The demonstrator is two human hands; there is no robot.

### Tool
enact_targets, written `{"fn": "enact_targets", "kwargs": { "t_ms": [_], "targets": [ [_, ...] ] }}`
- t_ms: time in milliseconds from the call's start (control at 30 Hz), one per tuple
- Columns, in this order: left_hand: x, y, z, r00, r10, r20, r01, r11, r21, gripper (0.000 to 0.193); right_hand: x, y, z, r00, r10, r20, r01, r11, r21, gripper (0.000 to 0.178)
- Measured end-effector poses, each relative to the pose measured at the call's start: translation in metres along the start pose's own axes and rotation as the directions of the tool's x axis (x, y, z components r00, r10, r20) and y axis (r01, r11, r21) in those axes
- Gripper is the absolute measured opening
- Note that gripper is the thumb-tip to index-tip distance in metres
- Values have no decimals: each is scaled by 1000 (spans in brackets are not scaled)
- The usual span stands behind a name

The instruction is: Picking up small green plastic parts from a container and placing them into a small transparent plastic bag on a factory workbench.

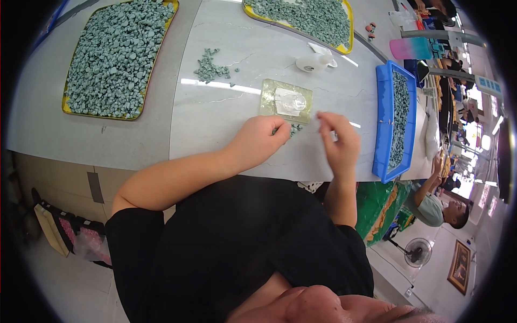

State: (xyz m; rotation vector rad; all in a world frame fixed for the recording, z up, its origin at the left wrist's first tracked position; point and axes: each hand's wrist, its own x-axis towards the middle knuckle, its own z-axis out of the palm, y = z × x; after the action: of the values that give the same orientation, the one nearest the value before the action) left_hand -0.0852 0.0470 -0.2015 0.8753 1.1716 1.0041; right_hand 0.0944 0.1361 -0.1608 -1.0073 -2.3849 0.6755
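My left hand (258, 140) is closed, thumb against curled fingers, over the near part of the grey table. Small grey-green pieces (295, 129) lie at its fingertips; whether one is pinched in them I cannot make out. To the right, my right hand (343, 139) hovers with bent fingers drawn in towards the thumb; anything held there is too small to see. Just beyond both hands lies a translucent yellowish slab (305, 111), with a white sheet (284, 107) and a clear shiny blob on top. Past it a white bottle-like container (308, 64) rests on its side.
Yellow-rimmed trays full of grey-green pieces stand at the far left (116, 59) and far middle (307, 21). A loose heap (209, 67) lies between them. A blue bin (382, 124) of similar pieces borders the right. Another person (431, 207) is at the right.
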Motion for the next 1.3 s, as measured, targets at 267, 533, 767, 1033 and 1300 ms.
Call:
{"fn": "enact_targets", "kwargs": {
  "t_ms": [267, 533, 767, 1033, 1300],
  "targets": [
    [0, 13, -4, 982, -165, 91, 189, 846, -499, 15, -4, 60, -39, 896, 419, -148, -437, 770, -465, 19],
    [3, 17, -3, 993, -118, -12, 83, 768, -635, 13, 5, 59, -35, 813, 579, -60, -570, 771, -286, 18],
    [5, 12, -9, 996, -92, -9, 66, 783, -618, 22, 6, 65, -36, 846, 527, -80, -525, 799, -292, 20],
    [8, 14, -7, 991, -131, -20, 81, 718, -692, 27, 26, 68, -14, 916, 382, -121, -400, 869, -291, 20],
    [7, 17, -7, 992, -125, -21, 78, 732, -677, 16, 18, 53, -8, 880, 468, -82, -466, 884, 47, 13]
  ]
}}
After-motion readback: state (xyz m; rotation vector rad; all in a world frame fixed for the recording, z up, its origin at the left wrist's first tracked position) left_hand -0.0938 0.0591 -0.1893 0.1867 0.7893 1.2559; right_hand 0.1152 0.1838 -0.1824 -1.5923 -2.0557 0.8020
